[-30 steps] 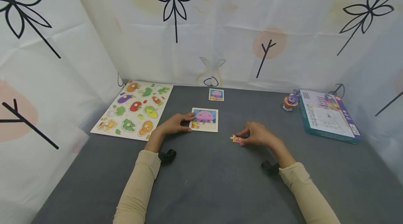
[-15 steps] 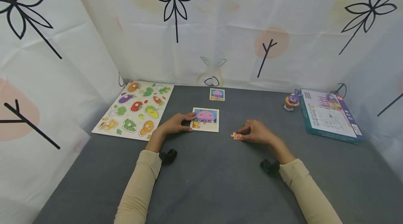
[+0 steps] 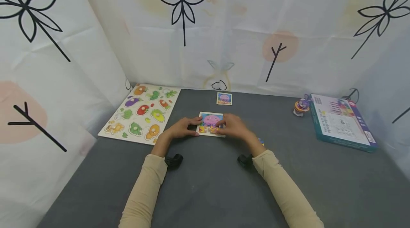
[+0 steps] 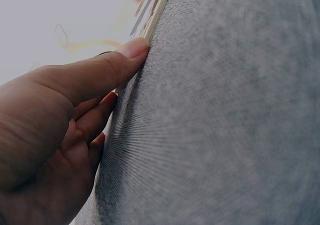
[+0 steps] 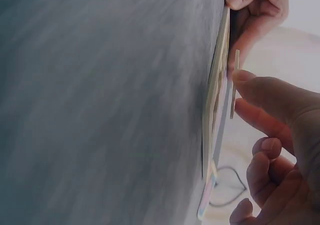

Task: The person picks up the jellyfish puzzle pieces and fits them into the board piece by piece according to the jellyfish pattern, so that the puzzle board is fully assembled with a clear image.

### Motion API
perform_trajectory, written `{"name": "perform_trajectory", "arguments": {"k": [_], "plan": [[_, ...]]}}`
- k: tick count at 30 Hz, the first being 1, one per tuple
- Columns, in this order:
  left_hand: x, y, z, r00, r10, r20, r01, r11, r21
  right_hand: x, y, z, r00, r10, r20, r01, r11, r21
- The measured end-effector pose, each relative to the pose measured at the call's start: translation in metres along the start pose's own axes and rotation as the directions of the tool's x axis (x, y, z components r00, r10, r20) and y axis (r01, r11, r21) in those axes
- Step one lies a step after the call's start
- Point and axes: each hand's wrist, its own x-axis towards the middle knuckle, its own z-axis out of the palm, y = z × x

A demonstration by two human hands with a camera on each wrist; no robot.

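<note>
A small jigsaw puzzle board (image 3: 211,118) with a pink octopus picture lies flat on the grey table. My left hand (image 3: 179,130) holds its left edge, index finger at the side and thumb at the near corner; the left wrist view shows the thumb against the board's pale edge (image 4: 159,12). Over the board's right part, my right hand (image 3: 235,126) pinches a thin puzzle piece (image 5: 234,97) between thumb and index finger. In the right wrist view the piece stands a little apart from the board, seen edge-on. Another colourful piece (image 3: 261,141) peeks out beside the right forearm, mostly hidden.
Behind the board lies a small octopus picture card (image 3: 224,98). To the left is a large vegetable puzzle board (image 3: 141,112). A teal-edged box (image 3: 344,121) and a small purple figurine (image 3: 301,106) stand at the right. White printed cloth walls (image 3: 243,14) enclose the table.
My right hand has picked up the puzzle piece from the table and carried it left, over the octopus board. My left hand keeps its place at the board's left edge.
</note>
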Motion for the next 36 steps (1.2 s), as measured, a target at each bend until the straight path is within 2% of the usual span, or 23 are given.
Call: {"name": "perform_trajectory", "arguments": {"k": [6,9,13,15,20,25,28,31,36], "plan": [[0.000,0.001,0.001,1.000,-0.013,-0.007,0.013,1.000,0.002,0.014,-0.004,0.009,0.997,0.052,0.062,-0.055,0.997,0.046],[0.001,0.000,0.001,1.000,-0.014,0.000,0.014,1.000,-0.003,0.018,-0.004,0.010,0.997,0.028,0.072,-0.031,0.999,0.040],[0.003,-0.002,0.001,1.000,-0.017,0.003,0.017,1.000,-0.006,0.021,-0.004,0.010,0.995,-0.026,0.094,0.017,0.996,0.090],[0.004,-0.002,0.001,1.000,-0.021,0.005,0.021,1.000,-0.005,0.022,-0.003,0.010,0.993,-0.026,0.114,0.014,0.995,0.104],[0.003,-0.001,0.000,1.000,-0.017,0.017,0.017,1.000,0.018,0.025,-0.005,0.010,0.988,0.044,0.148,-0.057,0.995,0.085],[0.002,0.002,-0.001,1.000,-0.019,0.009,0.018,0.999,0.027,0.026,-0.008,0.011,0.988,0.108,0.113,-0.118,0.990,0.080],[0.002,0.002,0.000,1.000,-0.009,0.010,0.008,0.999,0.042,0.017,0.000,0.008,0.994,0.077,0.072,-0.085,0.989,0.120],[0.002,0.001,0.002,1.000,0.006,0.019,-0.007,0.998,0.055,-0.002,0.015,-0.002,0.999,0.043,0.016,-0.045,0.986,0.161],[0.001,-0.002,0.001,1.000,-0.002,0.020,0.001,0.998,0.056,-0.045,0.042,-0.032,0.990,0.138,0.012,-0.138,0.975,0.174]]}}
